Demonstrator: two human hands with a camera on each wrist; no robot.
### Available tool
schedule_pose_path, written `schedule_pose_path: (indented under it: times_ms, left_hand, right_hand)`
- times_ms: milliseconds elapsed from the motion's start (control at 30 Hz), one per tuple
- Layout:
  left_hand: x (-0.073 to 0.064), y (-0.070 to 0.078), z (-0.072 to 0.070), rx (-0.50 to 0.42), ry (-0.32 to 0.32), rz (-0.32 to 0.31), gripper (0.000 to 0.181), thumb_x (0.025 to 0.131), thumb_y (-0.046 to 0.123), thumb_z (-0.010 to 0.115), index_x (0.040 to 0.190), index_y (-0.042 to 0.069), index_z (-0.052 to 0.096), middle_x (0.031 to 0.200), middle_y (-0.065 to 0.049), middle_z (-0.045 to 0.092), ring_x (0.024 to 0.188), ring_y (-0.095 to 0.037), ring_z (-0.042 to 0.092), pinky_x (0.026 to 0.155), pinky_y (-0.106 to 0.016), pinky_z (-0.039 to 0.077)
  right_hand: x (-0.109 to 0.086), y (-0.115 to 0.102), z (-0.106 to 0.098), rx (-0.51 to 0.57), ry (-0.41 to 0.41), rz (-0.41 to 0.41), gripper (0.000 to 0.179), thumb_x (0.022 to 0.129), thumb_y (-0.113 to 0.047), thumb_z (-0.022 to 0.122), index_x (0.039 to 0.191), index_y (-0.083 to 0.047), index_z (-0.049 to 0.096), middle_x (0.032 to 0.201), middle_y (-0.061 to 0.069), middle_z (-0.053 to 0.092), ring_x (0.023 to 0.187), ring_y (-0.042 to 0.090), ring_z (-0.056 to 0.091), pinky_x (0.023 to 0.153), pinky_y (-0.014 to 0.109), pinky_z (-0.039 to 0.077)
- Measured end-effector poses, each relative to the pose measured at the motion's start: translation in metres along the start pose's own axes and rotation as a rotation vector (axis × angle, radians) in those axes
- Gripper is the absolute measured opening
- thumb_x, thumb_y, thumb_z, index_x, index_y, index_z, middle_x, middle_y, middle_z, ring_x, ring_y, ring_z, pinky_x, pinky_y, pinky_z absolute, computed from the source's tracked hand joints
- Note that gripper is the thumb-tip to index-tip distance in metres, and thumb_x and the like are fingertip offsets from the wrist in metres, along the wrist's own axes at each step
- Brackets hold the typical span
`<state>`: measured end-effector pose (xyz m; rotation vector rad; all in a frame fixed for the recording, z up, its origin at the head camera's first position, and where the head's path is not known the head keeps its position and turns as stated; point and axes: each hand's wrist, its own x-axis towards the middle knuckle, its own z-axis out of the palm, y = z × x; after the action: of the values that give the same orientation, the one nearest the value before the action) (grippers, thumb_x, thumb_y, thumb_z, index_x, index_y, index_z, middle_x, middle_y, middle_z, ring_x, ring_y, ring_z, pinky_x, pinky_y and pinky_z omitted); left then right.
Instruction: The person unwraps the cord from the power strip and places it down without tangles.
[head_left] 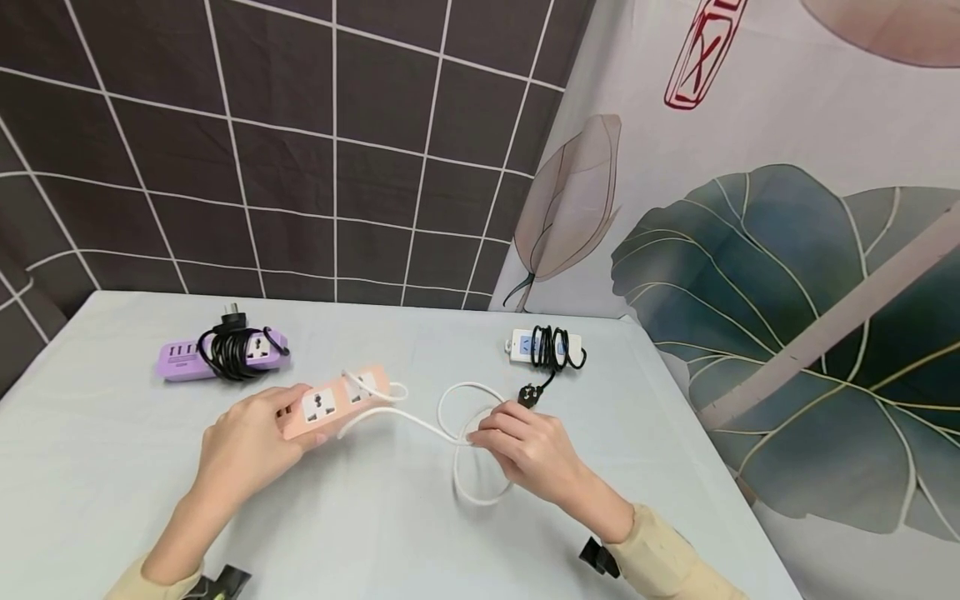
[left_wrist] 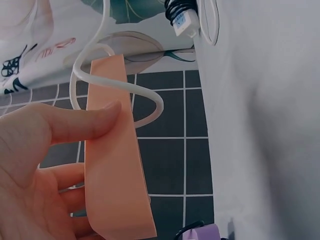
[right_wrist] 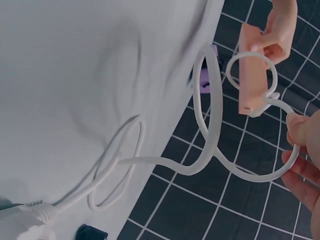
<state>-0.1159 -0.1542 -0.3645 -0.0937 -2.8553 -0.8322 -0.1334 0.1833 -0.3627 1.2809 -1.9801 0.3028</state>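
Observation:
My left hand (head_left: 243, 437) grips a peach power strip (head_left: 341, 406) by its near end, its socket face turned up toward the head camera. In the left wrist view the thumb (left_wrist: 85, 125) lies across the strip's smooth side, with other fingers behind it. A white cord (head_left: 420, 421) loops around the strip's far end and runs right. My right hand (head_left: 534, 450) pinches this cord between thumb and fingertips, and loose coils hang beneath. The right wrist view shows more cord lying on the table, leading to a white plug (right_wrist: 30, 220).
A purple power strip (head_left: 180, 360) wound with black cord lies at the back left of the white table (head_left: 375, 533). At the back right is a white power strip (head_left: 574, 343), also wrapped in black cord, its black plug (head_left: 529, 395) just beyond my right hand.

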Motion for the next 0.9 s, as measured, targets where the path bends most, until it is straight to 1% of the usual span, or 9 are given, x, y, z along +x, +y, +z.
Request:
schedule_pose_path:
  times_ms: [67,167,267,367,433,567,667,733,900]
  left_hand:
    - [0.000,0.001,-0.001,-0.003,0.001,-0.006,0.066,0.071,0.036,0.081,0.128,0.011,0.061,0.128,-0.017,0.061,0.098,-0.040,0.062,0.062,-0.051,0.044]
    - [-0.001,0.003,-0.004,-0.005,0.003,-0.017,0.066,0.071,0.036,0.080,0.128,0.011,0.060,0.129,-0.018,0.060,0.097,-0.040,0.061,0.063,-0.052,0.044]
    - [-0.003,0.004,-0.006,-0.011,0.005,-0.027,0.066,0.070,0.036,0.080,0.129,0.012,0.060,0.130,-0.018,0.060,0.095,-0.039,0.061,0.062,-0.051,0.043]
    - [-0.004,0.005,-0.009,-0.017,0.010,-0.028,0.066,0.070,0.036,0.081,0.129,0.013,0.061,0.129,-0.017,0.060,0.094,-0.038,0.061,0.061,-0.050,0.043]
    - [-0.004,0.007,-0.010,-0.020,0.013,-0.021,0.066,0.070,0.037,0.081,0.128,0.013,0.061,0.129,-0.017,0.061,0.093,-0.037,0.061,0.060,-0.048,0.042]
    - [-0.005,0.010,-0.013,-0.024,0.018,-0.003,0.065,0.070,0.038,0.081,0.127,0.014,0.062,0.127,-0.015,0.062,0.090,-0.033,0.061,0.058,-0.042,0.041]
    - [-0.006,0.013,-0.015,-0.027,0.016,0.002,0.064,0.070,0.039,0.081,0.127,0.015,0.063,0.126,-0.015,0.063,0.089,-0.031,0.061,0.057,-0.040,0.040]
    - [-0.006,0.016,-0.017,-0.026,0.016,0.006,0.064,0.070,0.040,0.081,0.127,0.016,0.063,0.127,-0.016,0.062,0.091,-0.033,0.061,0.058,-0.041,0.041]
    - [-0.008,0.022,-0.021,-0.025,0.029,0.022,0.065,0.071,0.040,0.081,0.128,0.015,0.062,0.131,-0.018,0.059,0.102,-0.041,0.061,0.064,-0.051,0.044]
  right_hand:
    - [-0.002,0.001,0.001,0.004,-0.020,-0.001,0.026,0.096,-0.007,0.050,0.087,-0.017,0.073,0.081,-0.008,0.068,0.078,0.010,0.061,0.063,0.018,0.052]
    - [-0.006,0.003,0.003,0.006,-0.047,-0.003,0.023,0.085,0.002,0.060,0.087,-0.017,0.073,0.082,-0.008,0.068,0.079,0.010,0.061,0.062,0.017,0.052]
    - [-0.009,0.007,0.006,0.005,-0.072,0.000,0.028,0.070,0.007,0.070,0.086,-0.016,0.073,0.082,-0.008,0.069,0.080,0.010,0.060,0.061,0.016,0.051]
    - [-0.012,0.013,0.009,0.003,-0.097,0.014,0.032,0.064,0.008,0.075,0.085,-0.016,0.073,0.082,-0.007,0.069,0.079,0.010,0.060,0.060,0.015,0.051]
    - [-0.013,0.017,0.011,0.000,-0.118,0.032,0.031,0.064,0.008,0.077,0.085,-0.015,0.073,0.082,-0.007,0.069,0.078,0.010,0.060,0.059,0.016,0.050]
    - [-0.013,0.024,0.015,-0.014,-0.166,0.076,0.029,0.067,0.007,0.076,0.084,-0.015,0.074,0.082,-0.006,0.068,0.079,0.010,0.060,0.058,0.017,0.050]
    - [-0.011,0.029,0.018,-0.025,-0.183,0.099,0.028,0.068,0.007,0.076,0.083,-0.016,0.074,0.082,-0.006,0.068,0.079,0.010,0.060,0.058,0.017,0.050]
    - [-0.010,0.032,0.020,-0.030,-0.188,0.108,0.027,0.069,0.006,0.076,0.083,-0.017,0.074,0.081,-0.007,0.068,0.079,0.010,0.060,0.058,0.017,0.049]
    - [-0.005,0.037,0.027,-0.029,-0.211,0.133,0.022,0.074,0.002,0.074,0.084,-0.018,0.074,0.082,-0.008,0.068,0.078,0.009,0.060,0.053,0.016,0.047]
